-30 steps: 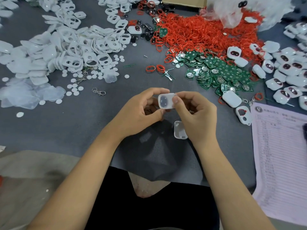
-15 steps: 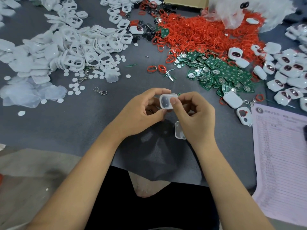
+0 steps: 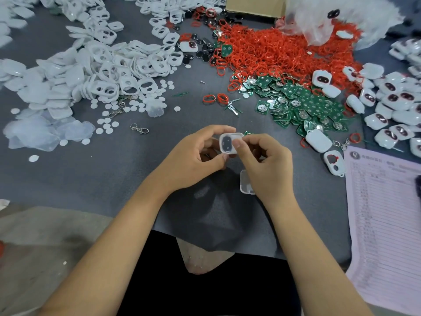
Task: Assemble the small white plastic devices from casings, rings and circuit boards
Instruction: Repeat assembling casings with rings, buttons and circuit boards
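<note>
Both hands pinch one white casing [image 3: 228, 143] at the frame's centre, above the grey table [image 3: 114, 169]. On its left side the left hand [image 3: 193, 158] curls round it, index finger over the top edge and thumb under the bottom edge; the right hand [image 3: 266, 165] closes on its right side, thumb tip pressed on the lower right of its face. The casing sits at the fingertips, clear of both palms. Both forearms rise from the bottom of the frame and converge on it. Its hollow inner face, showing two dark openings, points toward the camera; its long axis runs roughly up-down in the frame. A second casing half [image 3: 245, 182] lies on the table, partly hidden below the right hand.
</note>
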`<state>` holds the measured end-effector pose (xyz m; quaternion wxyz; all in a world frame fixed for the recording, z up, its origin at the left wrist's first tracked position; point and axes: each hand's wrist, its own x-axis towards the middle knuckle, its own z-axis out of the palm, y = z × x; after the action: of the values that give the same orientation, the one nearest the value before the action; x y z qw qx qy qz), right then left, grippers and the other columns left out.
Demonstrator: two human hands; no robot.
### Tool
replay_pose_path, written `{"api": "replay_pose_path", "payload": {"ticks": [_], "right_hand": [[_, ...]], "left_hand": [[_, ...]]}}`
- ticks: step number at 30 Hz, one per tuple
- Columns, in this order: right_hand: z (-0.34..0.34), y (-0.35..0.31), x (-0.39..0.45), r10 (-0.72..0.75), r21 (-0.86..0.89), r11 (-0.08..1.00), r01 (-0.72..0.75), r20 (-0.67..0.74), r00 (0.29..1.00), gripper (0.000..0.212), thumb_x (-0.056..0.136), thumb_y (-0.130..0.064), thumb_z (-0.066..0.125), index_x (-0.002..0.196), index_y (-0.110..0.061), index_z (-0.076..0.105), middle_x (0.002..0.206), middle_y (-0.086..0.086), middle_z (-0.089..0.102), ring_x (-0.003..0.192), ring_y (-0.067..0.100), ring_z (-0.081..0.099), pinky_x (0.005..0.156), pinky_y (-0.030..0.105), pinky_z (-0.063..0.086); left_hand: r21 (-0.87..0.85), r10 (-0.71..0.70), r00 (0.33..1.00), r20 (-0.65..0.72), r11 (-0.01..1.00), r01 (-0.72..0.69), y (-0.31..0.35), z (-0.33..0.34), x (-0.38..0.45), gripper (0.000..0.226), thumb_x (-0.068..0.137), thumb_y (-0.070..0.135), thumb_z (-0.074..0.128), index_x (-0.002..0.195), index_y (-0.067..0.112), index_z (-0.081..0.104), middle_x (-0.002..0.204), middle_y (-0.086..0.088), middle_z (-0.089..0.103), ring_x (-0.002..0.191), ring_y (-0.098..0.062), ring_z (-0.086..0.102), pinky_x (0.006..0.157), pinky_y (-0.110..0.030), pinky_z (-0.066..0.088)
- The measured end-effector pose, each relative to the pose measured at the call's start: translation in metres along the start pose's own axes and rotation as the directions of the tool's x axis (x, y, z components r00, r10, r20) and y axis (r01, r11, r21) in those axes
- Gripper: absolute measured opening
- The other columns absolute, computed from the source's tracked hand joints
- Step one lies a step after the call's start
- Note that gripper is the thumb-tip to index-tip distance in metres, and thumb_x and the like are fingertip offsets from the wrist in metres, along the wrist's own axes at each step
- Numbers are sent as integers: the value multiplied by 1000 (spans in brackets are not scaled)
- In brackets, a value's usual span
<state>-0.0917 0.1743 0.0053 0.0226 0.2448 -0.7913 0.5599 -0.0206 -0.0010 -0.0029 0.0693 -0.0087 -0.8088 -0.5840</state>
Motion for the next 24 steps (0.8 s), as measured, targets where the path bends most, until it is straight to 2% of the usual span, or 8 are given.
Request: {"api": "replay_pose_path", "payload": {"ticks": [3,7,11,17,21,24], "right_hand": [[0,-1,0,17,20,1000,-17,2,1000,6,95,-17,76,91,-22,75,81,1,71,67,17,60,63,17,43],[0,-1,-1,9,42,999,-10,3,1000,9,95,-16,75,94,-25,74,85,-2,73,72,19,63,65,22,48],[0,2,-1,-34,18,999,34,-8,999,7,96,-12,72,97,-18,76,84,-1,72,67,17,60,64,23,47],[1,3,-1,2,44,999,0,-40,999,7,93,-11,75,98,-15,73,80,-3,72,65,19,59,60,24,47],[1,4,-1,14,47,999,-12,-28,1000,9,93,-13,76,98,-14,70,76,1,68,60,14,53,59,20,41],[1,4,0,19,56,998,-18,-21,1000,14,92,-12,76,101,-16,66,67,0,58,56,6,46,57,16,36]], "left_hand": [[-11,7,1000,0,1000,-7,0,0,0,48,98,17,67,141,31,54,110,10,76,91,-18,76,89,-30,59],[-4,7,1000,-7,1000,-7,0,0,0,47,99,18,67,141,31,54,110,9,76,90,-18,76,89,-30,59],[-17,-11,1000,-24,1000,10,1,0,0,47,98,16,66,141,30,54,108,6,77,87,-20,75,89,-31,58],[-39,-18,999,-31,999,16,2,-1,0,47,98,14,67,140,31,55,111,1,75,86,-23,76,88,-36,60],[-10,-12,1000,-19,1000,12,5,-1,-2,47,98,19,67,140,36,55,111,2,75,91,-22,74,92,-43,59],[-5,-8,1000,-11,1000,7,6,-1,-3,48,97,20,67,140,36,55,109,2,75,89,-25,72,90,-48,58]]}}
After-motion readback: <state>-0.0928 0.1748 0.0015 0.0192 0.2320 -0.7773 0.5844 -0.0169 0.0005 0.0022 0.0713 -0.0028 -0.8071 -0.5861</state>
